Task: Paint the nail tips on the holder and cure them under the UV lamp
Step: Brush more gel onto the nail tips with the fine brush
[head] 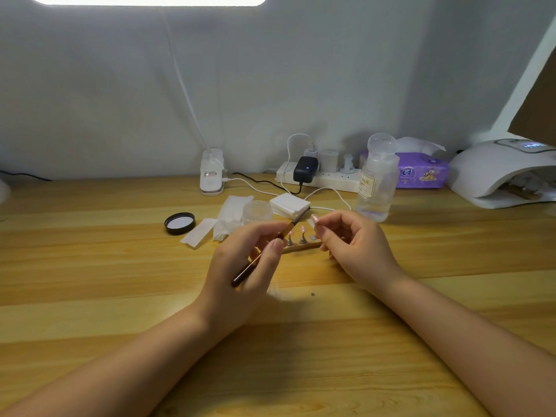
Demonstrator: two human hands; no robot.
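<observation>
A small pink glittery nail tip (315, 218) is pinched between the thumb and forefinger of the right hand (355, 248), raised just above the bench (90, 266). Its lower end and any stand under it are hidden by the fingers (326, 233). Just below, a narrow wooden strip holder (301, 247) lies on the bench with 2 grey cone stands, each carrying a pink tip (302, 229); the holder's left end is covered by the left hand (246, 266) and its right end by the right hand. The left hand's fingers are closed around a thin dark brown brush (264, 254), whose bristle end points up toward the held tip; the bristles are too small to make out. Behind stand a clear plastic jar (257, 211), its black round lid (180, 223), white wipes (290, 204) and a clear liquid bottle (377, 182). At the far right the white domed UV lamp (496, 173) is cut off by the frame edge.
</observation>
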